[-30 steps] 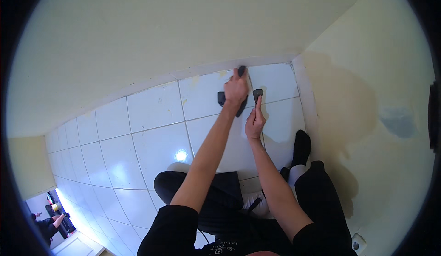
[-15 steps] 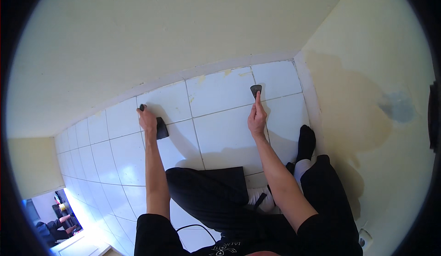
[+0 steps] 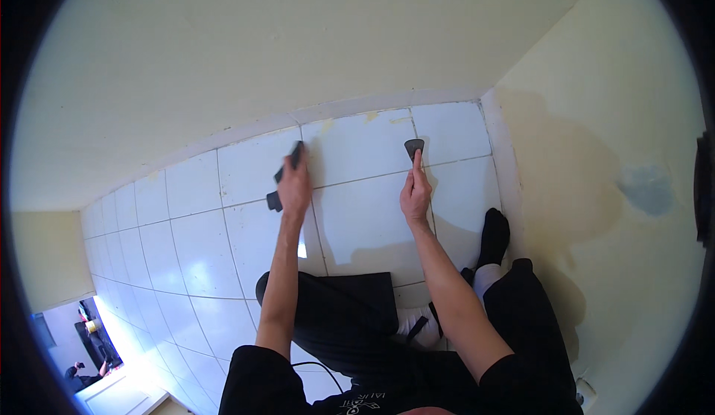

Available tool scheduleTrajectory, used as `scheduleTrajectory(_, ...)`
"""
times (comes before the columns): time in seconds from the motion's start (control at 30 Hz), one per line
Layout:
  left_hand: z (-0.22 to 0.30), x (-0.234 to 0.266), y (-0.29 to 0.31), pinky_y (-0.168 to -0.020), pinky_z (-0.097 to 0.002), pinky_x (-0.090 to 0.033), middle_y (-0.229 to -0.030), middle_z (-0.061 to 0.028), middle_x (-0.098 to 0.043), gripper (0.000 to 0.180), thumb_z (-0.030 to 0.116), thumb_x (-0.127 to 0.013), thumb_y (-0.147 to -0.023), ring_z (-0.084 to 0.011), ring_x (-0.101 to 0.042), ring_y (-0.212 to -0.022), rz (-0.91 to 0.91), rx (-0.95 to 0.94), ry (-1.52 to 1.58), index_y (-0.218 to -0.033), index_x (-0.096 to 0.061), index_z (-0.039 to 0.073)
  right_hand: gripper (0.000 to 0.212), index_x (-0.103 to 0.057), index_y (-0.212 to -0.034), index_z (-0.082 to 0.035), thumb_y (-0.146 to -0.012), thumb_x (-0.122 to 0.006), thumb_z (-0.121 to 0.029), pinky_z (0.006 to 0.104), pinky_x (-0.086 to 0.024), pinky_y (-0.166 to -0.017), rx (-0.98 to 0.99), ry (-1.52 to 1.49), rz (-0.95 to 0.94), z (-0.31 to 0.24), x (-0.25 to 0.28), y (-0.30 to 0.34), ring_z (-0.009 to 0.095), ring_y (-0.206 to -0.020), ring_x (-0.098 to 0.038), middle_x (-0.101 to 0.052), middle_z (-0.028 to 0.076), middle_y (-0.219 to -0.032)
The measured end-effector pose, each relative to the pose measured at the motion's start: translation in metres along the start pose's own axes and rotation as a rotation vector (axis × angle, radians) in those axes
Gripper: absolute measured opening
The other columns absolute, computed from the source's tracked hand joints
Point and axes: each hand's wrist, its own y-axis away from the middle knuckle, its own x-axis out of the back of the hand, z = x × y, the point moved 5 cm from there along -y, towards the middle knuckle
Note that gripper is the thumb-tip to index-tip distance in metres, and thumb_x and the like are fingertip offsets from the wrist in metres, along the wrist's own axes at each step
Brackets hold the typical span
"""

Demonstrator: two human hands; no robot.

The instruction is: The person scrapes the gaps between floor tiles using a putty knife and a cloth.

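Head view: the left hand (image 3: pixel 295 188) is gripping a blurred black tool (image 3: pixel 275 202), fingers curled around it, over the white floor tiles (image 3: pixel 365 218) near the wall (image 3: pixel 298 35) — whether touching them, I cannot tell. The right hand (image 3: pixel 415 198) is holding a flared dark tool (image 3: pixel 413 146) — index finger lying along it — nearer the corner (image 3: pixel 482 98).

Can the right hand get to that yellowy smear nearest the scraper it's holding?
Probably yes. The right hand holds the scraper close to the yellowish smear, and only white tile shows between blade and smear, so nothing seems to block it.
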Motion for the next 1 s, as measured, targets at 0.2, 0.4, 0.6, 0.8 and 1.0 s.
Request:
scheduleTrajectory(0.2, 0.054, -0.037, 0.021, -0.067, -0.0375, -0.062, -0.123, -0.0144, -0.057, 0.063, 0.007, -0.063, -0.083, -0.0287, -0.068, -0.101, -0.216, -0.458, -0.019, -0.145, -0.053, 0.018, 0.056, -0.042, -0.153, -0.008, -0.099, -0.049, 0.001, 0.0393, -0.051, -0.07, -0.018, 0.064, -0.093, -0.01, -0.004, 0.002, 0.032, -0.074, -0.063, -0.068, 0.022, -0.094)
scheduleTrajectory(0.4, 0.052, -0.031, 0.007, -0.064, -0.0377, -0.061, -0.12, -0.0119, -0.054, 0.063, 0.009, -0.065, -0.083, -0.0263, -0.067, -0.101, -0.216, -0.397, 0.093, -0.145, -0.052, 0.017, 0.058, -0.039, -0.154, -0.005, -0.098, -0.053, -0.006, 0.0429, -0.051, -0.06, 0.054, 0.152, -0.06, -0.016, -0.011, 0.004, 0.035, -0.067, -0.066, -0.068, 0.021, -0.086)
scheduleTrajectory(0.6, 0.039, -0.024, -0.001, -0.067, -0.0424, -0.06, -0.124, -0.0145, -0.054, 0.066, 0.007, -0.063, -0.083, -0.0328, -0.068, -0.09, -0.236, -0.328, 0.205, -0.146, -0.051, 0.021, 0.048, -0.051, -0.143, -0.001, -0.097, -0.06, -0.011, 0.0404, -0.051, -0.055, -0.009, 0.252, -0.157, -0.012, -0.016, 0.007, 0.032, -0.062, -0.069, -0.071, 0.019, -0.082)
scheduleTrajectory(0.8, 0.04, -0.022, -0.005, -0.065, -0.0426, -0.059, -0.12, -0.014, -0.054, 0.062, 0.006, -0.061, -0.083, -0.0335, -0.068, -0.087, -0.218, -0.295, 0.244, -0.143, -0.055, 0.019, 0.022, -0.065, -0.114, -0.004, -0.095, -0.066, -0.016, 0.0386, -0.051, -0.053, -0.02, 0.254, -0.134, -0.01, -0.015, 0.006, 0.027, -0.059, -0.069, -0.07, 0.014, -0.074)
scheduleTrajectory(1.0, 0.036, -0.024, -0.006, -0.07, -0.0439, -0.06, -0.12, -0.0147, -0.054, 0.061, 0.005, -0.06, -0.084, -0.0337, -0.068, -0.087, -0.189, -0.269, 0.263, -0.143, -0.055, 0.018, 0.021, -0.067, -0.109, -0.006, -0.092, -0.07, -0.018, 0.0374, -0.052, -0.053, -0.011, 0.236, -0.148, -0.009, -0.016, 0.007, 0.025, -0.057, -0.068, -0.069, 0.011, -0.071)
